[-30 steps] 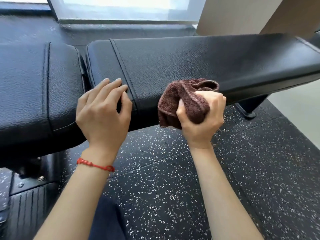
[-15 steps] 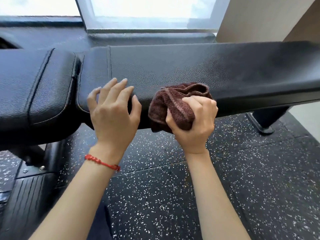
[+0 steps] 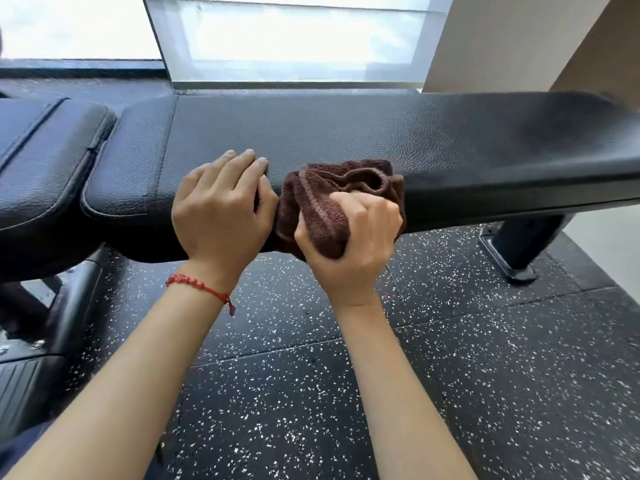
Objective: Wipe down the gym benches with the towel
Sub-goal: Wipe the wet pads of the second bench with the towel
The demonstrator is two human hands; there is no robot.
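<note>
Black rubber flooring [image 3: 485, 393] with white speckles, laid in tiles with visible seams, fills the lower part of the head view; bright window glass [image 3: 294, 36] runs along the top, overexposed, nothing readable through it, and a beige wall [image 3: 502, 39] sits at upper right. Long black bench pad [image 3: 381, 140] spans the view, pebbled leather-like vinyl, rounded edges, stitched seam near its left end; its right end is cut off by the frame edge. Second pad [image 3: 45, 161] at left, same material with piping, separated by a narrow gap, partly cropped at left. Dark metal bench leg [image 3: 519, 251] with a foot on the floor shows under the right part; frame parts at lower left are dim and hard to make out. Right hand [image 3: 349, 237] is clenched around a bunched brown terry towel [image 3: 332, 195] with a ribbed border, pressed against the pad's near edge; the towel's underside is hidden by the fist. Left hand [image 3: 221, 209] lies flat on the near edge just beside the towel, fingers straight, palm side hidden. Red beaded string bracelet [image 3: 201, 287] circles the left wrist. Both forearms are bare, cropped at the bottom.
</note>
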